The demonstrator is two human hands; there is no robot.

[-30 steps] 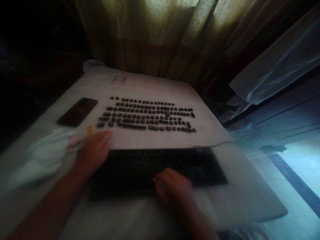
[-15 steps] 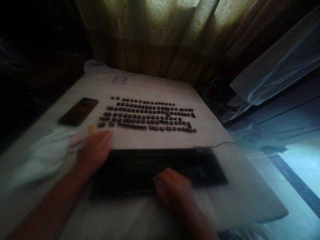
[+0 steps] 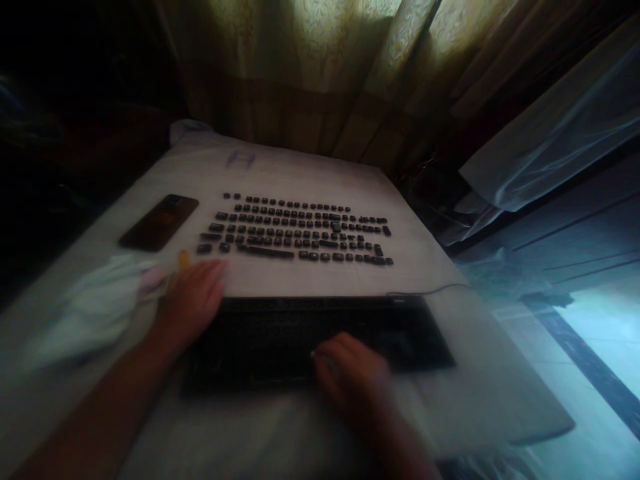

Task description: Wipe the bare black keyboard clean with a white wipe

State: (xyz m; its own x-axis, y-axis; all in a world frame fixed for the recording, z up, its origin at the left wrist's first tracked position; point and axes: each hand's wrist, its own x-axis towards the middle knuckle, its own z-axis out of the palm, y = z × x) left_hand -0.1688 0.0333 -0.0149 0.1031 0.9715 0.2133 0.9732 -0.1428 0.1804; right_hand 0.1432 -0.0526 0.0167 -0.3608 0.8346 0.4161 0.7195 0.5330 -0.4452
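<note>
Lots of keys [image 3: 298,233] off, too dark to see any left on the keyboard [image 3: 280,340]
Rows sit past the left hand's [image 3: 197,292] fingers; right hand [image 3: 353,372] is curled, can't tell if either's gripping.

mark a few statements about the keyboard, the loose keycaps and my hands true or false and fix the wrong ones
1. The loose keycaps lie in rows beyond the keyboard. True.
2. The phone lies to the right of the keycaps. False: it lies to their left.
3. The left hand is at the keyboard's far left corner. True.
4. The right hand is on the pale cloth. False: it is at the keyboard, while the cloth lies left of the left hand.
5. A thin cable runs off to the right from the keyboard's far edge. True.
</note>
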